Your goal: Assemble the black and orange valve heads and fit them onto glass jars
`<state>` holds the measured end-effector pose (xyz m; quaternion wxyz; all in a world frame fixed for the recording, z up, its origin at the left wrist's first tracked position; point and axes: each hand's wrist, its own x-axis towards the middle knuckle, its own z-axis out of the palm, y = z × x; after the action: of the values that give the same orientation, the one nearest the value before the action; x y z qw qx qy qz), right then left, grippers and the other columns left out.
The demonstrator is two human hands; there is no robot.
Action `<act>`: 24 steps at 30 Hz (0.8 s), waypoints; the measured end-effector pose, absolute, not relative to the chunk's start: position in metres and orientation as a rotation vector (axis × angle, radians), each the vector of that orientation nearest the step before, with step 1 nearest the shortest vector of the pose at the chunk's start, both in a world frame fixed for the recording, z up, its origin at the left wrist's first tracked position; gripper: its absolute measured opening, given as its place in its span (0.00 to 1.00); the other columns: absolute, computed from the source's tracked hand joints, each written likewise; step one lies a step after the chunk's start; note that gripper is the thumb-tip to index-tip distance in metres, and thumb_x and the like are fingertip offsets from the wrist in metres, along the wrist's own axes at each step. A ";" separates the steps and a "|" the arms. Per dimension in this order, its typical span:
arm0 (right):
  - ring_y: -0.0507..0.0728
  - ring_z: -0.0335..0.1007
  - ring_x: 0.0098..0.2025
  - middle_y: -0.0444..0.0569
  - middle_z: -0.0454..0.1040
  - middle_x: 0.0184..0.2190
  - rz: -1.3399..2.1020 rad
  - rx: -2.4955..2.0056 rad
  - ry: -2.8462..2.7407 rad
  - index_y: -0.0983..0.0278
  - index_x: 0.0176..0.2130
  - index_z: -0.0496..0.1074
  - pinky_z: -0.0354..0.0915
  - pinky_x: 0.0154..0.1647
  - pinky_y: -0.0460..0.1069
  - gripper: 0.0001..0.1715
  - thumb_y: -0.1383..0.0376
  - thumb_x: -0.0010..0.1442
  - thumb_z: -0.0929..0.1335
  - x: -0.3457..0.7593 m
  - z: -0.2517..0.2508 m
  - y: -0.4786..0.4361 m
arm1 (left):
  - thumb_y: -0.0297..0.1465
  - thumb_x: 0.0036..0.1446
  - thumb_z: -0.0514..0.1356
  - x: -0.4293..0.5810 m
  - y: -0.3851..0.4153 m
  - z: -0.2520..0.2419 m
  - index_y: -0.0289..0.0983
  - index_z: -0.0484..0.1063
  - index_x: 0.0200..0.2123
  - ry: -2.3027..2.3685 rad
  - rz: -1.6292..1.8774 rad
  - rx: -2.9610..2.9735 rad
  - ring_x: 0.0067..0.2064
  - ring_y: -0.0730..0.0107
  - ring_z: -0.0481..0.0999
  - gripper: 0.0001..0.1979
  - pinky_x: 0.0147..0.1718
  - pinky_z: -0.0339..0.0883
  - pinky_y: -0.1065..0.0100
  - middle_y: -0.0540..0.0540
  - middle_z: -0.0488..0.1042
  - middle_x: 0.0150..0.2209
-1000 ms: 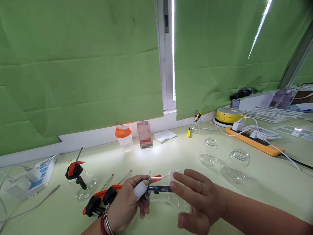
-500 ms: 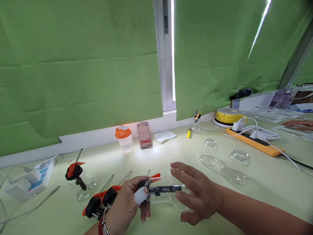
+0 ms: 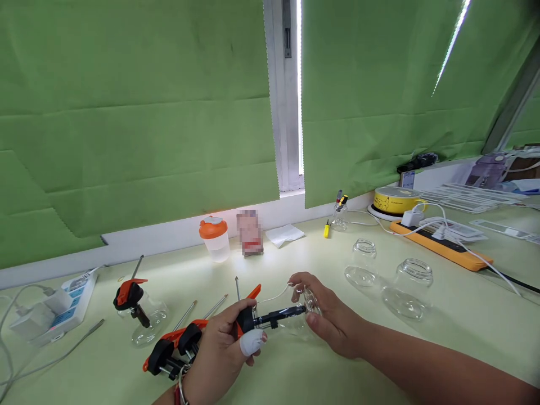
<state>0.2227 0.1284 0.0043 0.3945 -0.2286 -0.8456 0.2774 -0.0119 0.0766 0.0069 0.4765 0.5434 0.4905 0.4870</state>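
Observation:
My left hand (image 3: pixel 230 343), its thumb wrapped in white tape, is closed around a black lid (image 3: pixel 245 322) with an orange lever and a thin metal rod. From the lid a black tube (image 3: pixel 280 316) points to the right, and a thin white tube curves above it. My right hand (image 3: pixel 331 315) grips the end of a clear glass jar (image 3: pixel 291 326), which lies on its side around the tube. Whether the lid is fully seated is hard to tell. Beside my left wrist lie two more black lids (image 3: pixel 160 355) with orange levers.
At left stand a lidded glass jar (image 3: pixel 149 326) and a white power strip (image 3: pixel 63 309). Two glass jars (image 3: pixel 407 289) stand at right, before an orange power strip (image 3: pixel 442 246). Farther back are an orange-lidded cup (image 3: pixel 214 242), a yellow screwdriver (image 3: pixel 326 229) and a yellow tin (image 3: pixel 396 200).
My right hand has gone from spread fingers to curling around the jar's end. The lid and tube have tilted upward to the right. Another person's hand at far right has left the view.

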 end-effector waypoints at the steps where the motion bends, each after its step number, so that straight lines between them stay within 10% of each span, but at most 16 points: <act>1: 0.57 0.65 0.39 0.54 0.65 0.43 0.728 -0.589 -2.139 0.61 0.58 0.51 0.66 0.37 0.53 0.26 0.53 0.65 0.56 0.223 0.005 0.128 | 0.37 0.43 0.70 -0.012 0.077 0.007 0.35 0.72 0.46 1.204 1.187 1.329 0.22 0.71 0.71 0.26 0.17 0.70 0.70 0.51 0.70 0.24; 24: 0.53 0.60 0.32 0.48 0.64 0.38 1.154 -0.689 -1.983 0.58 0.58 0.51 0.62 0.36 0.51 0.26 0.48 0.66 0.55 0.218 -0.010 0.128 | 0.40 0.53 0.63 -0.024 0.080 0.009 0.36 0.71 0.46 1.364 1.128 1.918 0.27 0.70 0.73 0.19 0.25 0.71 0.69 0.47 0.74 0.30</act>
<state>0.2182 0.1276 -0.0096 0.3646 -0.2677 -0.7707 0.4488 -0.0236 0.0798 0.0086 0.2626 0.7091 0.5043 0.4170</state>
